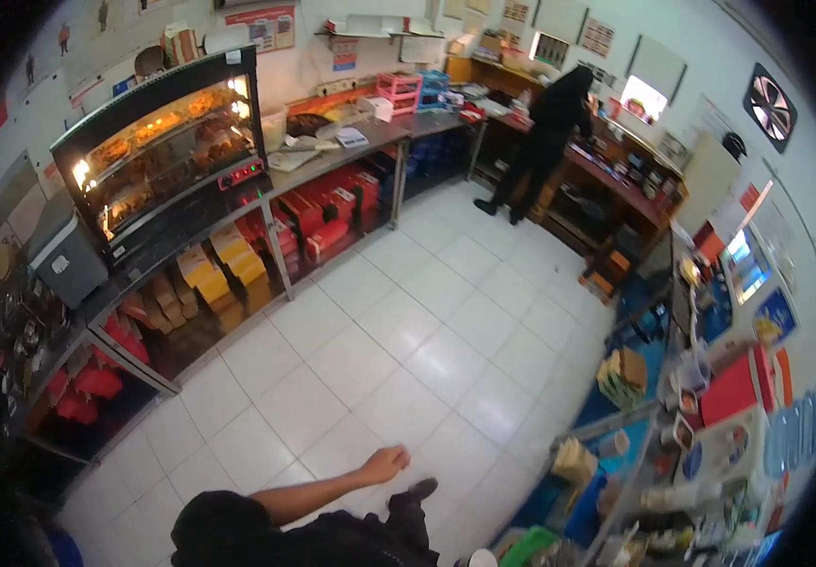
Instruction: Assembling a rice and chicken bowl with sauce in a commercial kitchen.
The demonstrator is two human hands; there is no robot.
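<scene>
My left hand [385, 465] swings across my front above the white tiled floor [379, 319], with its fingers curled in and nothing visible in them. It touches nothing. Below it one of my dark shoes [422, 487] shows on the tiles. My right hand is out of view. At the bottom edge the rim of a cup [480, 558] shows close to my body; what holds it is hidden.
Along the left, a metal counter [372, 135] carries a lit food warmer cabinet [167, 142] and a grey bin [67, 248]. Red packages [326, 237] fill its lower shelf. A co-worker [550, 120] stands at the far counter. Cluttered shelving [635, 453] lines the right.
</scene>
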